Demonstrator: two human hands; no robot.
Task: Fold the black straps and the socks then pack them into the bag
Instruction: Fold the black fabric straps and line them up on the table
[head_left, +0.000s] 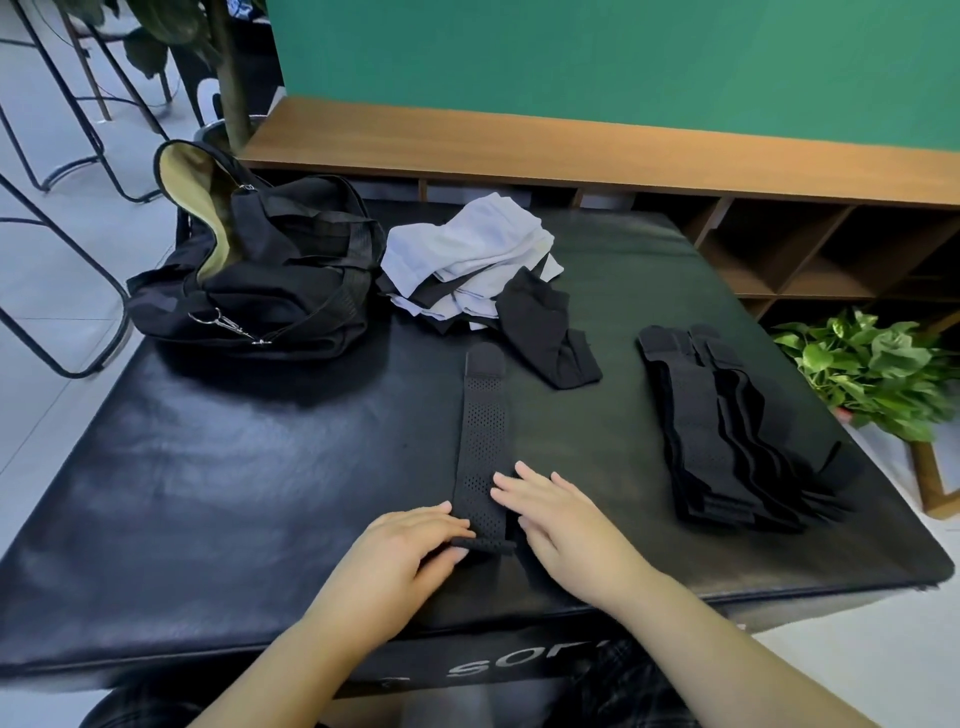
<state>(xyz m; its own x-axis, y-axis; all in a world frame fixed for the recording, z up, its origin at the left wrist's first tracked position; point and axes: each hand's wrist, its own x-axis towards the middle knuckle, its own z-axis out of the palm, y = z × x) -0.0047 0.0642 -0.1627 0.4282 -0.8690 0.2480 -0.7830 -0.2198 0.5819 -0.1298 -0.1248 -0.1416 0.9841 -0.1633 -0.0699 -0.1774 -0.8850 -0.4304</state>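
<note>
- Head view: the left hand (410, 545) rests at the near end of a single perforated black strap (483, 441), its fingertips curled over the rolled near edge and pinching it against the mat.
- At 3 o'clock of that end, the right hand (561, 525) lies flat with straight, spread fingers; the index and middle fingertips press on the strap's right edge and it grips nothing.
- That strap runs straight from the hands towards 12 o'clock on the black padded mat (208, 493), its far end rounded.
- At 2 o'clock from the hands lies a stack of black straps (727, 431), well apart from the single one.
- At 12 o'clock, just beyond the strap's far end, is a heap of white and black socks (467, 260), with one black sock (550, 332) trailing from its right side.
- At 10 o'clock sits the black bag (270, 280), unzipped, its yellowish lining showing, just beside the sock heap.
- A leafy plant (872, 369) stands off the mat at 3 o'clock.
</note>
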